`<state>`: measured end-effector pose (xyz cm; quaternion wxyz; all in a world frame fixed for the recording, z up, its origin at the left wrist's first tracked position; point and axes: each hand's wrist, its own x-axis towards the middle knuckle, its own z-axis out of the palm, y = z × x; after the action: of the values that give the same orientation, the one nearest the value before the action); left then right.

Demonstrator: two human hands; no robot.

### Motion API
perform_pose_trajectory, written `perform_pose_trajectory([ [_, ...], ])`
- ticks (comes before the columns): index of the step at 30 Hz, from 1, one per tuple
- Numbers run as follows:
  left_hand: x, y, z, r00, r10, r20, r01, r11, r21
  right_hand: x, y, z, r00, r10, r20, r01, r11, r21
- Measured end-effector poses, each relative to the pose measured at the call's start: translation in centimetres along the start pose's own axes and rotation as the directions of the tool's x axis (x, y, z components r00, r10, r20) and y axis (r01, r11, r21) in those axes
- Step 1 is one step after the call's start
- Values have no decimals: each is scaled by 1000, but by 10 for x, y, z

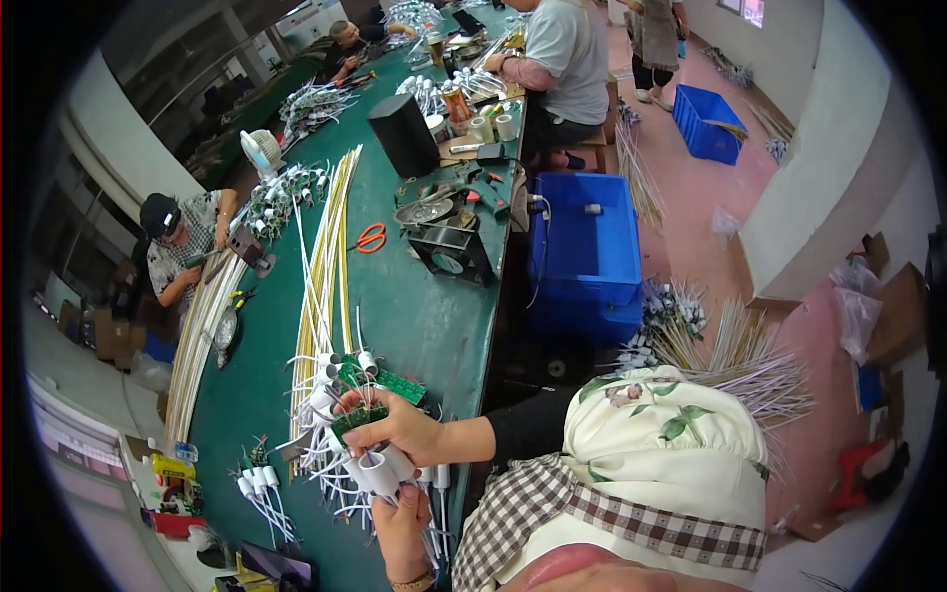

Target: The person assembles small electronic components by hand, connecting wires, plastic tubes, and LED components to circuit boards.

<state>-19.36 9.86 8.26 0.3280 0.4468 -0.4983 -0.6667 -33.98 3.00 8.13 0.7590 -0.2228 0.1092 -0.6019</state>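
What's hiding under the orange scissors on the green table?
Green tabletop shows around the orange scissors. Whatever is directly beneath them is covered, so I can't tell.

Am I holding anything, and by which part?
Right hand: a small green circuit board, apparently pinched at its edges. Left hand: white cylinders, fingertips at their lower ends.

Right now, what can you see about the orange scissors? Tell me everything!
The scissors have two orange loop handles, probably plastic, and short blades too small to see clearly. They lie on the green table, handles toward the picture's right, blades toward the long pale strips at their left. No hand touches them.
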Motion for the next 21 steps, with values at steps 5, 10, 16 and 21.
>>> perform_pose_trajectory([
  [5, -4, -13, -3, 999, -44, -8, 43, 999, -32, -4, -30, -23, 892, 86, 444, -71, 996, -51],
  [10, 2, -16, -3, 932, -291, 214, 328, 930, -164, -5, -25, -40, 774, 20, 632, -73, 996, 58],
  [16, 3, -39, 24, 948, -251, 194, 271, 959, -83, -18, -37, -64, 842, 69, 535, -94, 995, 21],
  [21, 3, -51, 46, 961, -262, -85, 241, 948, -207, -34, -43, -59, 933, -41, 357, 4, 994, 105],
])
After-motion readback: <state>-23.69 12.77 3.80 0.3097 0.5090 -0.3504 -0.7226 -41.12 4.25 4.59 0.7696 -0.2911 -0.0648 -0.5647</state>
